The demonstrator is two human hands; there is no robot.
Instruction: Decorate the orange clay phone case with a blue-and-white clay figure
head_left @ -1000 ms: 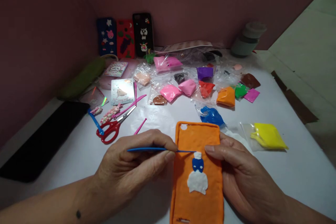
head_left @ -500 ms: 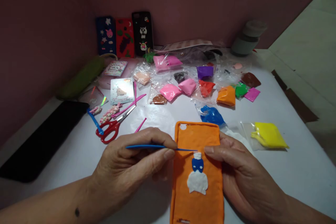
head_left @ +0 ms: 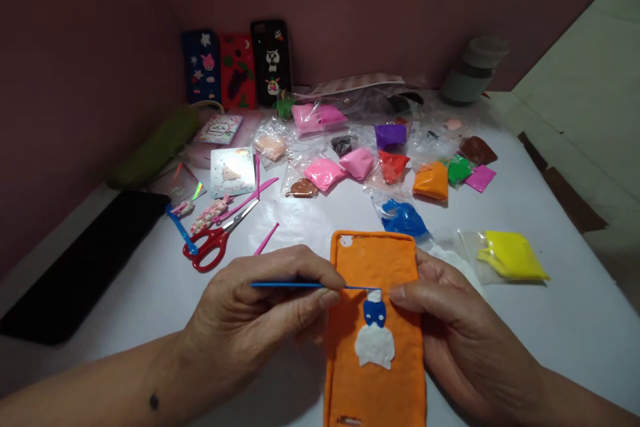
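An orange clay-covered phone case point(head_left: 375, 387) stands at the lower centre, with a white shape point(head_left: 375, 345), a blue shape point(head_left: 375, 313) and a small white piece point(head_left: 374, 295) in a column on it. My left hand point(head_left: 270, 313) pinches a thin blue tool point(head_left: 287, 285) between thumb and fingers. The tool's tip lies at the top edge of the small white piece. My right hand point(head_left: 465, 333) grips the case by its right side, thumb on the front beside that piece and the other fingers partly hidden behind.
Red scissors point(head_left: 213, 247) and a black phone-like slab point(head_left: 85, 267) lie left. Beyond the case are bagged clays, including blue point(head_left: 403, 217) and yellow point(head_left: 515, 255). Three decorated cases, one black point(head_left: 271, 63), lean on the wall; a jar point(head_left: 473, 73) stands back right.
My left hand and the blue tool have shifted slightly right, the tip now farther along the small white piece's top edge. The orange case has moved a little to the left.
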